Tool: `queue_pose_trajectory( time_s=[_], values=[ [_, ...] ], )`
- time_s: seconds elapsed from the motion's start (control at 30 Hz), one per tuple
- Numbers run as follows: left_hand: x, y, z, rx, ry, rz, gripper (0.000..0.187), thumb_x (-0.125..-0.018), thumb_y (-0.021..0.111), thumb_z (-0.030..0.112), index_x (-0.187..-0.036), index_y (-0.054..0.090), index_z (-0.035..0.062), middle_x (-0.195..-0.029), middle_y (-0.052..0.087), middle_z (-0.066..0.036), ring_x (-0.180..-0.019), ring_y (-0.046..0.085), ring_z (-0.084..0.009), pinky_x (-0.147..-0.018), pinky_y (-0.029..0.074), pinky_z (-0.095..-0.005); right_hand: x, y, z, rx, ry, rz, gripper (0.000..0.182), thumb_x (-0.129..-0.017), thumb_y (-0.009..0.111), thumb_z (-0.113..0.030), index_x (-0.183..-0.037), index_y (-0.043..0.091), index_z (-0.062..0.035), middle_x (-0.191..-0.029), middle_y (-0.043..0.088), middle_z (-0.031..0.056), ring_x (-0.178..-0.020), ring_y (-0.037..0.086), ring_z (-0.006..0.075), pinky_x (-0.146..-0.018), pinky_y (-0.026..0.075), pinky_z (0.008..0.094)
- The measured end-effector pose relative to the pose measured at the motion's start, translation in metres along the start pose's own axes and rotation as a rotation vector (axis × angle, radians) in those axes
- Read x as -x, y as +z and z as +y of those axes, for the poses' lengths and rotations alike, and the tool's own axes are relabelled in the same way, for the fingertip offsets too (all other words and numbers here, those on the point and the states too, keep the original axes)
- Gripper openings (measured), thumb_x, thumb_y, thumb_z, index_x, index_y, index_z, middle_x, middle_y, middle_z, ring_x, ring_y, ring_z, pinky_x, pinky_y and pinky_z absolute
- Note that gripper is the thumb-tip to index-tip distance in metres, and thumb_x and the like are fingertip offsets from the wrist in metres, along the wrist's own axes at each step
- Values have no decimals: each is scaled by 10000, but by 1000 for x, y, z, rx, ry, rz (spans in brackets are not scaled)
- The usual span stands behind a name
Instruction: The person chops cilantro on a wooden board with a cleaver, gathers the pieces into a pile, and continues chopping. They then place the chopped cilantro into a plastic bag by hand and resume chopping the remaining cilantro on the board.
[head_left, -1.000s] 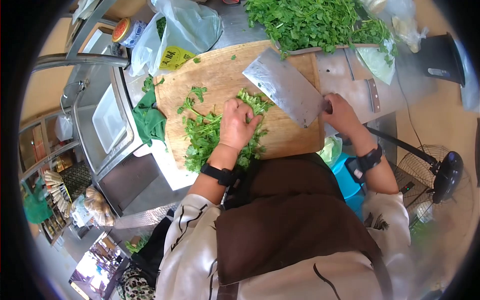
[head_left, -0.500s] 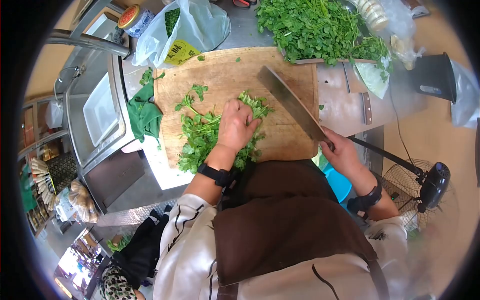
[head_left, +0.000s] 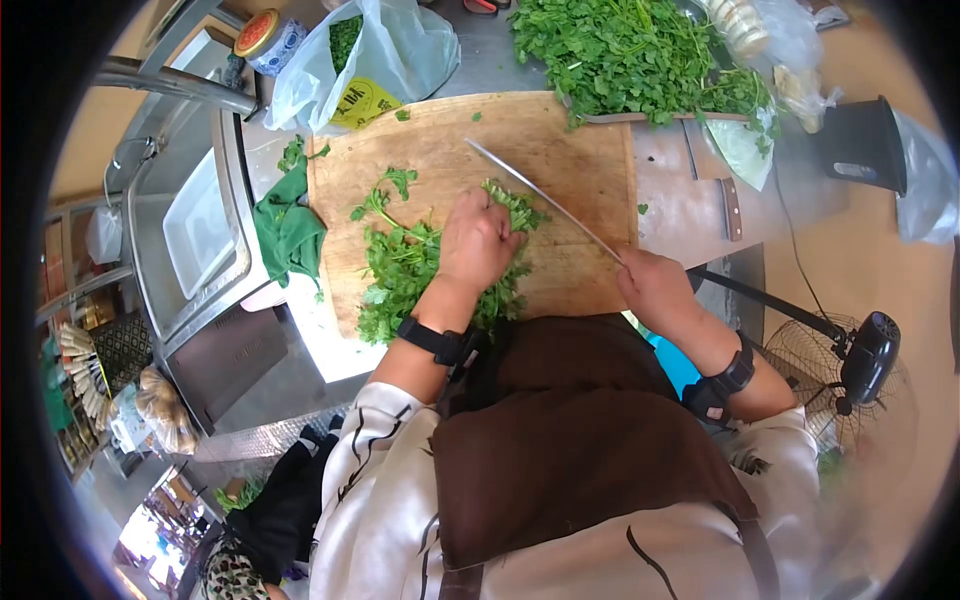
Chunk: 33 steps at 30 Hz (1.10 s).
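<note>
Two bare hands work over a wooden cutting board on a steel counter. The left hand presses down, fingers curled, on a bunch of leafy green herbs lying on the near left part of the board. The right hand, at the board's near right corner, is closed around the handle of a cleaver, whose blade is seen edge-on and runs diagonally across the board, just beside the left hand's fingertips. Beyond the board's far edge lies a large heap of greens. A plastic bag sits at the board's far left corner, and a green cloth lies against its left edge.
</note>
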<state>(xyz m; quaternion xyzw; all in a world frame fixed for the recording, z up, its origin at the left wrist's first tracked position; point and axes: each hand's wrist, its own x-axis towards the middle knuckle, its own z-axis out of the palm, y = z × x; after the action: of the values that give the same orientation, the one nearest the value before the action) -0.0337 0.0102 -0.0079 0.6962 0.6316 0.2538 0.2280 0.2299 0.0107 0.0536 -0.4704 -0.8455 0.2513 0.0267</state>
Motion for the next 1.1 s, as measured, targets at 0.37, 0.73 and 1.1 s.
queue_pose_trajectory(
  time_s=[0.37, 0.73, 1.1],
  values=[
    [-2, 6, -3, 23, -2, 31, 227, -652, 805, 141, -665, 596, 54, -824, 594, -145, -892, 558, -349, -795, 478, -418, 12, -53, -42, 84, -11, -112, 383, -846, 555, -38, -1229, 542, -40, -816, 619, 162, -726, 632, 364, -623, 508, 457],
    [4, 7, -4, 63, -23, 71, 277, -626, 808, 85, -626, 532, 67, -850, 517, -131, -896, 530, -343, -762, 474, -427, -34, 5, -7, 141, -8, -255, 300, -865, 520, -86, -1155, 551, -13, -747, 638, 180, -720, 653, 365, -602, 513, 463],
    [2, 3, -1, 135, 22, 133, 218, -632, 792, 59, -656, 576, 37, -891, 559, -156, -877, 559, -359, -752, 493, -436, -3, -65, -46, 166, 6, -214, 374, -811, 539, -41, -1183, 558, -13, -718, 637, 181, -706, 653, 373, -624, 514, 475]
  ],
)
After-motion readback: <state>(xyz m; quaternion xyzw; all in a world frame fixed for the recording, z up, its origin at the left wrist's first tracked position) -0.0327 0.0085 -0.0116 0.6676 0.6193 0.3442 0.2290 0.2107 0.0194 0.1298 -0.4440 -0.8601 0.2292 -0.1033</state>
